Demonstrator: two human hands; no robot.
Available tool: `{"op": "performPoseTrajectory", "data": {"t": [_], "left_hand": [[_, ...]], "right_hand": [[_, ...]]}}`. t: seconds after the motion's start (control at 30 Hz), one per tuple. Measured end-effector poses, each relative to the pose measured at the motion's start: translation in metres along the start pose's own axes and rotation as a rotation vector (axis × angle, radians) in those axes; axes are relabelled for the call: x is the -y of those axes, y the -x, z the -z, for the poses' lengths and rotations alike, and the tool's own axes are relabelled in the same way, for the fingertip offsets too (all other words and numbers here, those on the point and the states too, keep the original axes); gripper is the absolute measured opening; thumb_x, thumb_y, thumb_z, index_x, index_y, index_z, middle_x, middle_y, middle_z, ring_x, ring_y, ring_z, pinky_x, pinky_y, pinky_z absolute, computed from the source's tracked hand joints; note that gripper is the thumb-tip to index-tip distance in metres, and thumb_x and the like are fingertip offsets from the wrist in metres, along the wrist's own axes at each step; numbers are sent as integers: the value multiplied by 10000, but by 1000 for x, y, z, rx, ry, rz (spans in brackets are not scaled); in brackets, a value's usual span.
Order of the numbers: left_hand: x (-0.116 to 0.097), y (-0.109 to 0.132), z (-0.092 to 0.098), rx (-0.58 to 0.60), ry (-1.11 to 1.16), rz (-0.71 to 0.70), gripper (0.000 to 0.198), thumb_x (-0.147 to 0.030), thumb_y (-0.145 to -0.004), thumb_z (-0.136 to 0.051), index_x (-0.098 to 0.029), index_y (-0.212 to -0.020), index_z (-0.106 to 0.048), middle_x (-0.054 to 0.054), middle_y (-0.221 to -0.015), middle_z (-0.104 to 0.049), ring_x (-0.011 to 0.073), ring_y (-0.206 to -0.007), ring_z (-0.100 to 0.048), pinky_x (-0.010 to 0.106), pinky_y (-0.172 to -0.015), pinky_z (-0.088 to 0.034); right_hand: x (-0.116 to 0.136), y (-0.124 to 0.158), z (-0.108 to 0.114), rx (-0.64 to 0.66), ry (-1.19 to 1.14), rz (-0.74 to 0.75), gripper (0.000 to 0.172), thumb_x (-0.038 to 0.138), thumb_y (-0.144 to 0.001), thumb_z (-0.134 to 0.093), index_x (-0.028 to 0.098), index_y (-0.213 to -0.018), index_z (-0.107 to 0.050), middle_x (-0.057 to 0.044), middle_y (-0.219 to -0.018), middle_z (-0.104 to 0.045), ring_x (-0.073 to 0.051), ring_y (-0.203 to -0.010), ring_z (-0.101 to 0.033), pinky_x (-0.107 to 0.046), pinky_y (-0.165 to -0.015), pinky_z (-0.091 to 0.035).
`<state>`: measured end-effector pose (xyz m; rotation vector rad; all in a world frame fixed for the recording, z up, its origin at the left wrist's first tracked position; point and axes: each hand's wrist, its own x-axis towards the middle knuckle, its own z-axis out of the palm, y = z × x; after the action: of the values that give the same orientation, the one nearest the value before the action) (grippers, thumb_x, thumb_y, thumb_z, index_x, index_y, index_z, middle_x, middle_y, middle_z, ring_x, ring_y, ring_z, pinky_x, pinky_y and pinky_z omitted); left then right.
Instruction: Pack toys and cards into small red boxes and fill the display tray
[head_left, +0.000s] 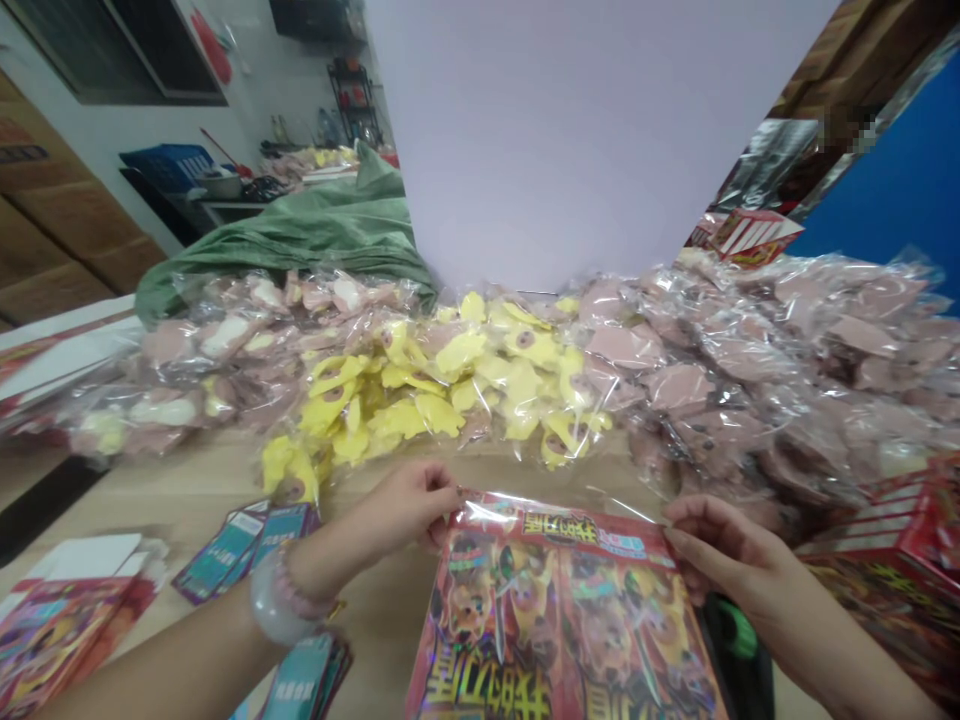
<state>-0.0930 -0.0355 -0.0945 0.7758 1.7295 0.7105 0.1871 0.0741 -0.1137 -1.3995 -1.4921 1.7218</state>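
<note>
A red printed sheet (562,620) in clear plastic, with colourful cartoon figures and yellow characters, lies at the bottom centre. My left hand (420,505) pinches its upper left corner; a pale bangle and a beaded bracelet circle that wrist. At the upper right corner, the thumb and fingers of my right hand (712,545) close on the plastic edge. Behind the sheet are yellow foam shapes (450,375) in clear bags. Teal cards (240,545) lie beside my left forearm, and more teal cards (300,680) show below it.
Bagged pink pieces (750,350) heap up at the right, others (247,340) at the left. A red box (900,580) stands at right, red packs (75,620) lie at lower left. A black and green object (739,635) is beneath my right hand. A pale panel (585,140) rises behind.
</note>
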Motion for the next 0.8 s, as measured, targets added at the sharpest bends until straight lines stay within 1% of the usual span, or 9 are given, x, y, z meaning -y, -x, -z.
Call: {"op": "performPoseTrajectory", "data": {"t": [0.17,0.37,0.47,0.53,0.6,0.67,0.7,0.73,0.8], "left_hand": [[1,-2,0,-5,-46,-16,191,-340,-655,-549,-161,-636,-485,-33,-484,-543,107,-440,-547,195,-414,-429],[0,-2,-1,-4,-113,-34,186,-347,-658,-545,-170,-642,-490,-25,-473,-542,122,-445,-551,198,-417,-421],[0,-6,0,3,-150,-42,211,-375,-669,-536,-175,-647,-471,-28,-459,-518,126,-429,-531,205,-408,-413],[5,-4,2,-18,-136,-65,238,-395,-680,-541,-174,-732,-469,-26,-520,-525,133,-444,-528,223,-410,-423],[19,5,3,-85,-68,-136,368,-407,-681,-580,-176,-937,-451,11,-696,-571,166,-557,-577,273,-482,-478],[46,23,0,-86,50,-246,603,-422,-693,-617,-213,-1180,-329,92,-1011,-570,228,-834,-612,347,-685,-519],[63,34,-4,-40,103,-301,726,-440,-687,-640,-251,-1266,-246,121,-1186,-503,259,-1007,-564,374,-813,-491],[81,45,-9,31,145,-342,826,-461,-675,-662,-298,-1320,-171,116,-1334,-392,281,-1156,-469,389,-925,-431],[116,63,-25,133,154,-372,1047,-490,-589,-736,-374,-1367,-45,49,-1470,-194,318,-1301,-271,408,-1035,-320]], "right_hand": [[1,0,-1,-3,2,27,438,497,-542,-730,197,-750,-489,64,-526,-498,-77,-414,-436,-196,-374,-365],[-6,-1,-2,10,102,109,292,427,-682,-632,205,-765,-462,66,-558,-469,-79,-438,-421,-193,-379,-360],[-14,-4,0,-48,232,185,222,390,-731,-582,221,-807,-460,66,-565,-448,-99,-459,-425,-206,-391,-357],[-21,3,3,-125,348,240,209,385,-758,-558,225,-865,-478,53,-581,-457,-125,-511,-469,-232,-451,-400],[-32,23,7,-195,349,253,296,411,-766,-554,232,-990,-482,8,-696,-535,-164,-622,-552,-275,-559,-468],[-49,53,7,-231,206,222,463,460,-761,-551,266,-1160,-419,-69,-987,-584,-228,-839,-609,-344,-719,-503],[-60,71,5,-235,126,211,535,485,-753,-549,291,-1222,-380,-90,-1134,-550,-261,-961,-592,-376,-798,-490],[-72,87,2,-232,67,203,582,505,-741,-552,313,-1257,-361,-92,-1225,-512,-285,-1057,-553,-398,-857,-468],[-97,114,-8,-209,27,186,621,528,-710,-571,321,-1267,-392,-85,-1248,-522,-311,-1146,-491,-418,-903,-440]]}}
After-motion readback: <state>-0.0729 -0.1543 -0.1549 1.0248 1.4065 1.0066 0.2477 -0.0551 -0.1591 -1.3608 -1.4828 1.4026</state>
